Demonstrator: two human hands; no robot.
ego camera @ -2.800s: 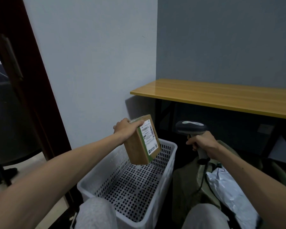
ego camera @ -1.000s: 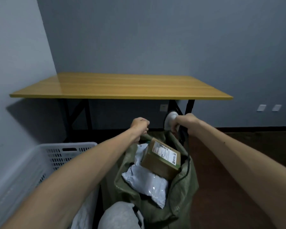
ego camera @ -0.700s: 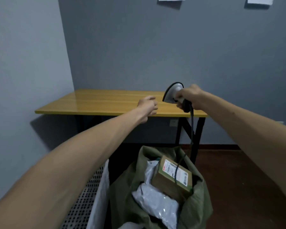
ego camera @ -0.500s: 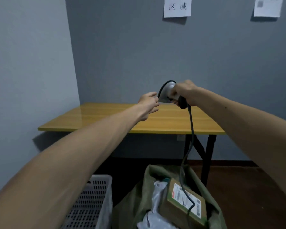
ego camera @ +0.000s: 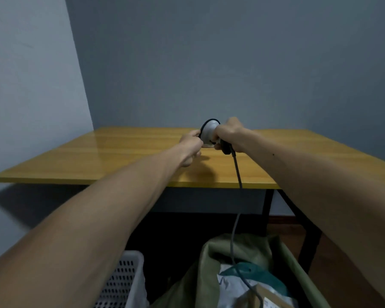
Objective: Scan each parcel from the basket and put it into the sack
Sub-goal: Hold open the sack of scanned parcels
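Grey scanner (ego camera: 209, 134) sits low over the wooden bench (ego camera: 120, 152); the right hand (ego camera: 230, 135) clenches its handle; the left hand (ego camera: 190, 144) has its fingers curled at the scanner's head. Its cable (ego camera: 237, 196) trails down into the green sack (ego camera: 238, 247), where parcels (ego camera: 233, 285) lie; the white basket (ego camera: 125, 278) stands just left of the sack.

Scanner (ego camera: 209, 135): pale grey head, dark rim, at 12 o'clock, low over the tabletop, gripped on both sides. Cable (ego camera: 236, 210): hanging toward 6 o'clock into sack. Sack (ego camera: 211, 261): olive green, open-mouthed, at 5 o'clock. Parcels within: grey mailer (ego camera: 232, 285); brown box (ego camera: 273, 301), labelled, partly cropped. Basket (ego camera: 125, 283): white, perforated, at 7 o'clock.
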